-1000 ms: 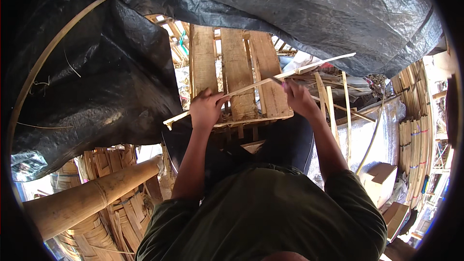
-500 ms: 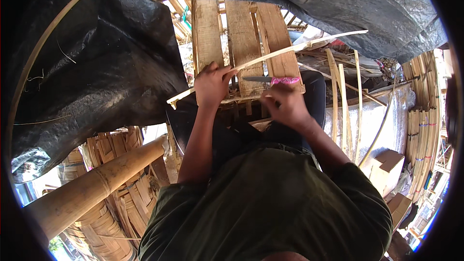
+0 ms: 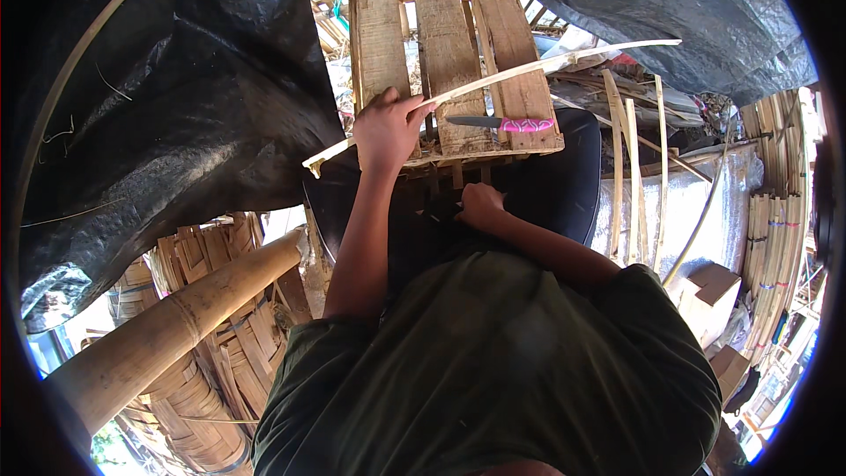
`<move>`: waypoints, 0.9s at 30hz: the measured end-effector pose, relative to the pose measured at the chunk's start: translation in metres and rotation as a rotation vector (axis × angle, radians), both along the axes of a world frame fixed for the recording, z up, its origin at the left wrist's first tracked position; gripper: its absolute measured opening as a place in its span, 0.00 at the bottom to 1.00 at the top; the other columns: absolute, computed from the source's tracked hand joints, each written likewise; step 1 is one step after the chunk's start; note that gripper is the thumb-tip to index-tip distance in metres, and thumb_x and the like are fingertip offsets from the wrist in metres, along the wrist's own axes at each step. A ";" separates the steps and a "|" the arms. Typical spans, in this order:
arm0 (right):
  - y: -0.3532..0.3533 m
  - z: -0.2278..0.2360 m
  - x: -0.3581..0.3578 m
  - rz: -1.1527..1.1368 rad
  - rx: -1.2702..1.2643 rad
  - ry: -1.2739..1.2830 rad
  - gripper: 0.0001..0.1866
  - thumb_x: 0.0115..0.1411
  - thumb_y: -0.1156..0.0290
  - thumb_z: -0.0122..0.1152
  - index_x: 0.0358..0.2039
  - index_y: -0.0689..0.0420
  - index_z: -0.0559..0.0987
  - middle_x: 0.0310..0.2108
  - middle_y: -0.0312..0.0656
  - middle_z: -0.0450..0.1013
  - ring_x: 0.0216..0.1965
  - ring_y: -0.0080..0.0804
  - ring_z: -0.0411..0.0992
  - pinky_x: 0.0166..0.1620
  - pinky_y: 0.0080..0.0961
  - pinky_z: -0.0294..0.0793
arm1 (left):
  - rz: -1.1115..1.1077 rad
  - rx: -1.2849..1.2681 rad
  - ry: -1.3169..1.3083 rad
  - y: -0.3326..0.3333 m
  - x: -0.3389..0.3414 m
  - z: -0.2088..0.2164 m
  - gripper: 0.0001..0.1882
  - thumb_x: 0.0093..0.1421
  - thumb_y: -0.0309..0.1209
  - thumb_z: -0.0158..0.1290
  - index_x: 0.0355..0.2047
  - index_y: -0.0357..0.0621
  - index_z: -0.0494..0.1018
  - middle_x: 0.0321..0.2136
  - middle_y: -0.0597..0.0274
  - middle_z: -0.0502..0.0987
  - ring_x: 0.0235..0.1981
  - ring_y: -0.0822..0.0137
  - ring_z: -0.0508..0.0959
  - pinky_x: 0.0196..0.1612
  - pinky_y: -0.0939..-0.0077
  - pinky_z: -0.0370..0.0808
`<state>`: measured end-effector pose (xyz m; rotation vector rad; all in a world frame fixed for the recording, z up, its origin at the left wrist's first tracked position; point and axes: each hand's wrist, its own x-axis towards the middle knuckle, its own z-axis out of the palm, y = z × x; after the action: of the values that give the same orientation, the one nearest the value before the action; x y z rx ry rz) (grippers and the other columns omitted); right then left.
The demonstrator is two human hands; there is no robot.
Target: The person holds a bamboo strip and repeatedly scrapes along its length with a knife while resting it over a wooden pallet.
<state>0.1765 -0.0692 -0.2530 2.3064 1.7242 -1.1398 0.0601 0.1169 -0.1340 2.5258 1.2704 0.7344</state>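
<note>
left hand (image 3: 388, 134) grips strip (image 3: 520, 71) | right hand (image 3: 481, 204), centre, grip unclear | upper-centre knife (image 3: 502, 123) could fall if strip swings

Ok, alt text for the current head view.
A left hand holds a long, pale wooden strip across a brown slatted wooden platform, where a grey-bladed, pink-handled knife lies. The curled right hand is over dark trousers.
</note>
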 end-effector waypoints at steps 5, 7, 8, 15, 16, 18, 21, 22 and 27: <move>-0.001 -0.003 0.002 -0.093 -0.044 -0.037 0.20 0.42 0.54 0.81 0.28 0.55 0.86 0.33 0.49 0.81 0.41 0.47 0.81 0.44 0.42 0.81 | 0.010 0.019 -0.007 0.000 0.001 -0.002 0.13 0.55 0.49 0.64 0.32 0.57 0.85 0.22 0.65 0.71 0.26 0.59 0.78 0.28 0.64 0.73; 0.000 -0.006 0.003 -0.113 -0.081 0.007 0.19 0.41 0.53 0.82 0.27 0.53 0.87 0.33 0.46 0.82 0.40 0.46 0.81 0.44 0.41 0.81 | 0.010 0.026 -0.009 0.000 0.001 -0.002 0.12 0.55 0.49 0.64 0.32 0.57 0.85 0.22 0.65 0.71 0.26 0.59 0.78 0.28 0.64 0.73; 0.001 -0.008 0.004 -0.114 -0.082 0.009 0.19 0.41 0.53 0.82 0.27 0.53 0.87 0.33 0.46 0.82 0.40 0.46 0.81 0.44 0.41 0.81 | 0.006 0.012 -0.008 -0.001 0.001 -0.002 0.12 0.55 0.48 0.64 0.32 0.58 0.85 0.22 0.65 0.71 0.26 0.59 0.78 0.28 0.64 0.72; 0.002 -0.015 0.010 -0.052 -0.013 0.106 0.16 0.40 0.56 0.82 0.24 0.51 0.87 0.29 0.44 0.82 0.38 0.44 0.81 0.43 0.41 0.80 | 0.004 0.039 -0.015 0.000 0.002 -0.002 0.12 0.55 0.48 0.64 0.31 0.58 0.84 0.22 0.65 0.71 0.25 0.59 0.78 0.27 0.63 0.72; 0.001 -0.015 0.011 -0.025 -0.011 0.109 0.15 0.40 0.56 0.81 0.24 0.51 0.87 0.29 0.44 0.81 0.38 0.45 0.81 0.43 0.41 0.80 | 0.006 0.032 -0.012 0.000 0.001 -0.002 0.12 0.55 0.48 0.64 0.31 0.57 0.84 0.22 0.65 0.71 0.25 0.59 0.78 0.27 0.63 0.72; 0.000 -0.013 0.012 -0.025 0.005 0.131 0.15 0.40 0.56 0.81 0.24 0.52 0.87 0.29 0.44 0.81 0.38 0.45 0.81 0.43 0.42 0.80 | 0.006 0.026 -0.009 -0.001 0.001 -0.002 0.12 0.55 0.48 0.64 0.31 0.57 0.84 0.22 0.65 0.71 0.25 0.58 0.78 0.27 0.63 0.72; 0.001 -0.005 0.013 -0.033 0.008 0.141 0.16 0.40 0.55 0.81 0.25 0.52 0.87 0.30 0.45 0.81 0.38 0.46 0.80 0.43 0.43 0.79 | 0.003 0.026 -0.007 -0.001 0.001 0.000 0.12 0.55 0.48 0.64 0.31 0.56 0.84 0.22 0.64 0.71 0.25 0.58 0.78 0.27 0.63 0.72; 0.002 -0.001 0.013 -0.042 -0.036 0.115 0.17 0.41 0.54 0.81 0.26 0.51 0.87 0.31 0.45 0.81 0.38 0.47 0.80 0.43 0.43 0.79 | -0.003 0.024 -0.013 -0.001 0.001 0.001 0.12 0.55 0.48 0.64 0.31 0.56 0.84 0.22 0.64 0.71 0.25 0.58 0.78 0.27 0.63 0.72; 0.010 0.039 0.013 0.066 -0.012 0.018 0.16 0.46 0.54 0.77 0.30 0.51 0.86 0.32 0.46 0.81 0.39 0.47 0.80 0.41 0.44 0.79 | -0.005 -0.003 -0.010 -0.002 0.001 0.003 0.13 0.55 0.48 0.64 0.32 0.55 0.85 0.22 0.64 0.71 0.25 0.57 0.77 0.27 0.63 0.72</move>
<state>0.1896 -0.0588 -0.2138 2.2211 1.7806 -1.1596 0.0613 0.1145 -0.1312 2.5185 1.2603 0.7429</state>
